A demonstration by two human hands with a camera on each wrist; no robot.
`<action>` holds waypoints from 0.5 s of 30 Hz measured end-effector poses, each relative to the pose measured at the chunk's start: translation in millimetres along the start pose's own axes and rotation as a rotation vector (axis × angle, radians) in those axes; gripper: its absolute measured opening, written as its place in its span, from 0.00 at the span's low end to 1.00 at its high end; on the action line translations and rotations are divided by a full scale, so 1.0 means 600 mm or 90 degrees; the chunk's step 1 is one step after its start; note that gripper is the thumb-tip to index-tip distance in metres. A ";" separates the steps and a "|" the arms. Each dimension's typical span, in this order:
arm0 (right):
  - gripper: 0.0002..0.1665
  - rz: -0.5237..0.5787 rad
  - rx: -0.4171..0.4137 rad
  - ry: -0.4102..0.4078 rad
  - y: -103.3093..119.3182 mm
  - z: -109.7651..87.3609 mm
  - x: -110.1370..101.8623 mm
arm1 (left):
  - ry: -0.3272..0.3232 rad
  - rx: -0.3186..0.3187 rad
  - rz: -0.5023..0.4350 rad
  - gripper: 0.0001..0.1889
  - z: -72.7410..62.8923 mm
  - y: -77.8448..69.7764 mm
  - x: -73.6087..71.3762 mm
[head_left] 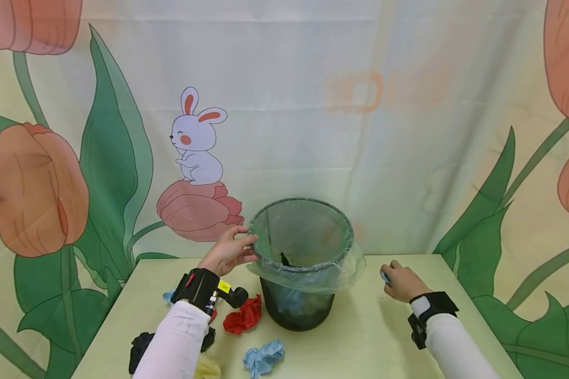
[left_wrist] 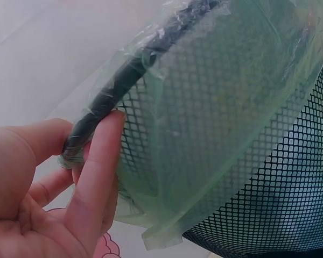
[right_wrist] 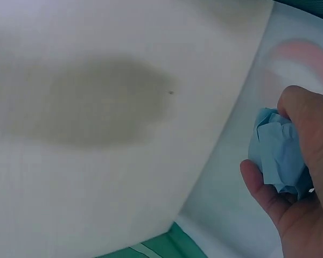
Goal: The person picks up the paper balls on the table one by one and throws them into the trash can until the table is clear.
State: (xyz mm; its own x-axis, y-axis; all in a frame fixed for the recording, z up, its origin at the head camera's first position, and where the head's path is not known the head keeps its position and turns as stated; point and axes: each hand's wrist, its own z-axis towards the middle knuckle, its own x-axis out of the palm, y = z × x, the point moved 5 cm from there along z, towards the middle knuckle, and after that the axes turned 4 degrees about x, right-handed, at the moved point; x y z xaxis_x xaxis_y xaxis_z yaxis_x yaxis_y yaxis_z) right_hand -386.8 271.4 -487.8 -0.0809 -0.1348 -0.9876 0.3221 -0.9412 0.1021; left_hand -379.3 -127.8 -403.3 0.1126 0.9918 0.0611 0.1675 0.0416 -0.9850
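My left hand (head_left: 231, 251) pinches the left rim of a black mesh wastebasket (head_left: 296, 308), thumb on one side of the rim and fingers on the other, as the left wrist view shows. A thin green plastic bag (left_wrist: 183, 134) lines the basket and folds down over its rim. Bluish and yellowish shapes show through the mesh, and a small dark piece (head_left: 284, 259) shows inside near the front rim. To the right of the basket, my right hand (head_left: 404, 282) grips a crumpled light blue paper ball (right_wrist: 280, 153) above the table.
Left of and in front of the basket lie crumpled papers: a red one (head_left: 243, 316), a light blue one (head_left: 264, 358), a black one (head_left: 140, 348) and a yellow one (head_left: 207, 367), partly behind my left arm. A printed cloth backdrop (head_left: 284, 131) rises behind the pale table (head_left: 360, 342).
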 end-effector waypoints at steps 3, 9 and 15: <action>0.16 -0.005 -0.015 -0.017 0.010 0.010 -0.026 | 0.000 0.000 0.001 0.27 0.000 0.000 0.000; 0.15 -0.007 -0.031 -0.032 0.032 0.024 -0.067 | 0.000 -0.002 0.002 0.27 0.001 0.000 0.000; 0.14 -0.007 -0.027 -0.017 0.044 0.040 -0.086 | -0.003 -0.001 0.007 0.26 0.001 0.000 0.000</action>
State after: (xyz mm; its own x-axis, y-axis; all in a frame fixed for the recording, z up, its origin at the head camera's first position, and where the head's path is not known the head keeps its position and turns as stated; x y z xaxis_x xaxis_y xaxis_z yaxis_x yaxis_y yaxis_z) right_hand -396.6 246.2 -431.5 -0.1102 -0.1327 -0.9850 0.3611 -0.9287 0.0847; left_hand -379.9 -128.0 -403.5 0.1102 0.9927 0.0494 0.1682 0.0304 -0.9853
